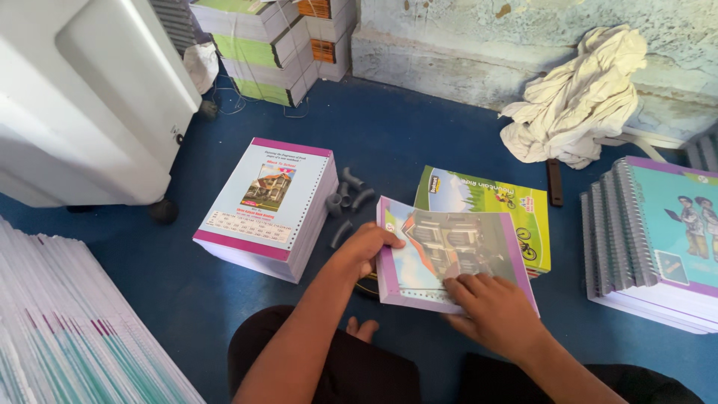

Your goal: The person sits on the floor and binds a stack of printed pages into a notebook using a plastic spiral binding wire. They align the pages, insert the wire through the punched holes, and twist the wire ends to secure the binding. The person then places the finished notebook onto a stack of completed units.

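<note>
— Why grip it like that?
— The left hand (364, 247) pinches the purple-edged booklet (449, 258) at its punched edge (steadying it, I'd guess); the right hand (490, 307) lies spread flat on the cover.
— And that stack (265, 206)?
— Just left of the left hand, on the floor (389, 135).

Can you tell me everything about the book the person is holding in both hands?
The notebook is thin, with a glossy cover showing a house under blue sky, edged in purple. A row of small punched holes runs along its near edge, with no spiral in them. It is held tilted above the blue floor. The left hand grips its left edge; the right hand presses on its near right corner.
</note>
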